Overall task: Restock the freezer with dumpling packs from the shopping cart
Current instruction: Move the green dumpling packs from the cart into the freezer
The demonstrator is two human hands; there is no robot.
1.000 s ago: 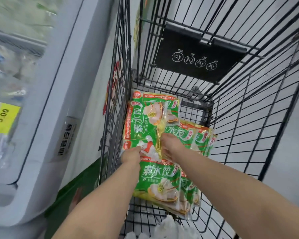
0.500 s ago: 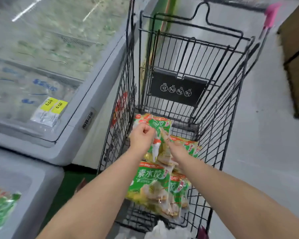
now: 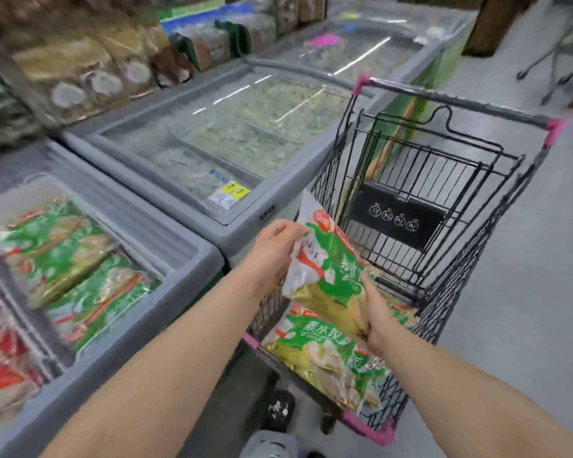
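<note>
L grip [image 3: 273, 241] & R grip [image 3: 379, 320] clutch dumpling pack [image 3: 328, 269], now raised higher in cart [image 3: 470, 259].

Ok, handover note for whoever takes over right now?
Left hand: pinches the top edge of a dumpling pack.
Right hand: grips that pack's lower end.
The pack is held upright over the shopping cart, not yet at the freezer.
At least a second pack lies in the cart.
Done: stocked packs lie in the freezer.
Left: put this pack in, then the rest.
</note>
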